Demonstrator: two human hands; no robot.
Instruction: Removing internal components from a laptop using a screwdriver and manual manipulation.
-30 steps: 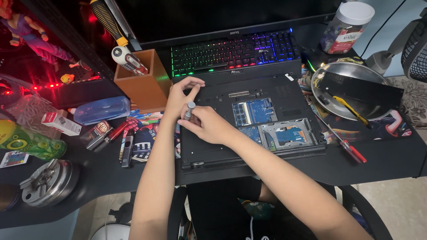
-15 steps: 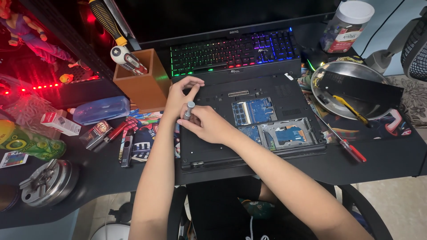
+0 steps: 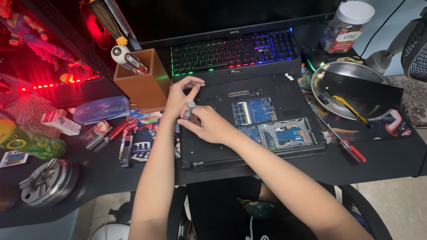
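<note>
We see the right hand (image 3: 212, 126) pinching a small silver metal screwdriver (image 3: 189, 109) upright over the left edge of the upturned black laptop (image 3: 249, 120); the left hand (image 3: 181, 97) curls fingertips atop it; a red-handled screwdriver (image 3: 344, 144) lies right of the laptop.

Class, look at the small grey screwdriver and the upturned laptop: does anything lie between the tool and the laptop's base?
Nothing visible does. Both hands, left hand and right hand, grip the screwdriver, held upright on the laptop near its left edge.

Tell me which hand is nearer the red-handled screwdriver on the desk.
Right. The right hand lies over the laptop, on the red-handled screwdriver side; the left hand is further away.
</note>
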